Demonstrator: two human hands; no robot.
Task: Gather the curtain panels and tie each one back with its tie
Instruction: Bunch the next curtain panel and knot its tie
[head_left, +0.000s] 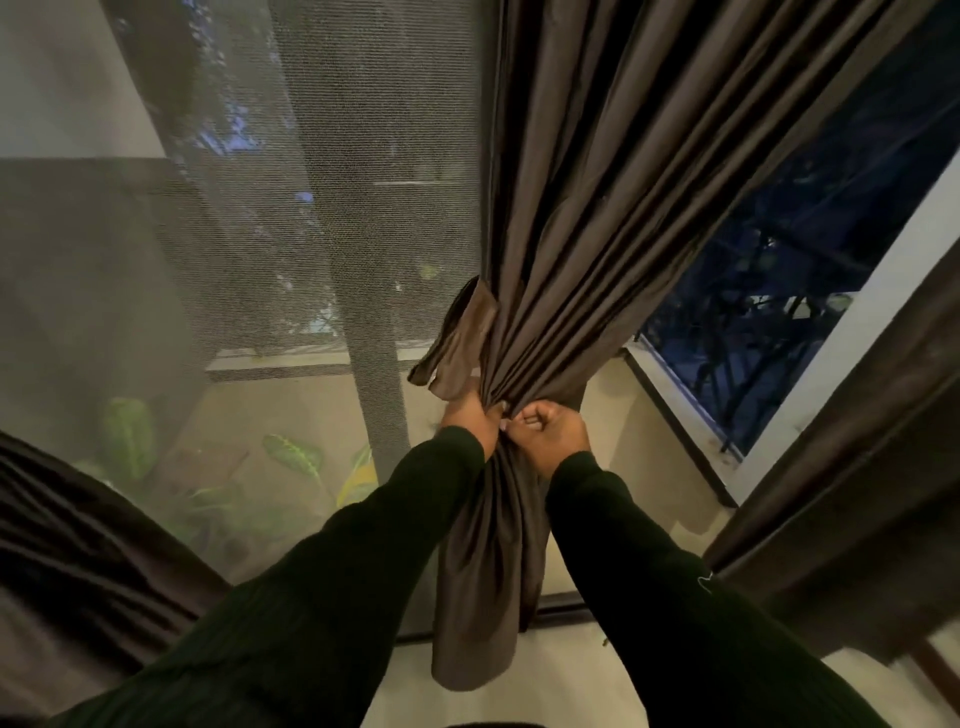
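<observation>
Window screen (311, 208): it is filling the left half of the view, with green leaves showing behind its lower part.
Curtain (597, 208): the brown panel is hanging in the middle, gathered into one narrow bunch where the hands are; its lower end is hanging loose between the two sleeves.
Other curtain (857, 467): it is hanging at the right edge, apart from the first.
Tie (457, 338): the brown strip is hanging loose just left of the bunch, touching it.
Left hand (470, 415): it is curling around the bunch from the left.
Right hand (553, 434): its fingers are curling tight, pinching the fabric from the right, touching the left hand.
</observation>
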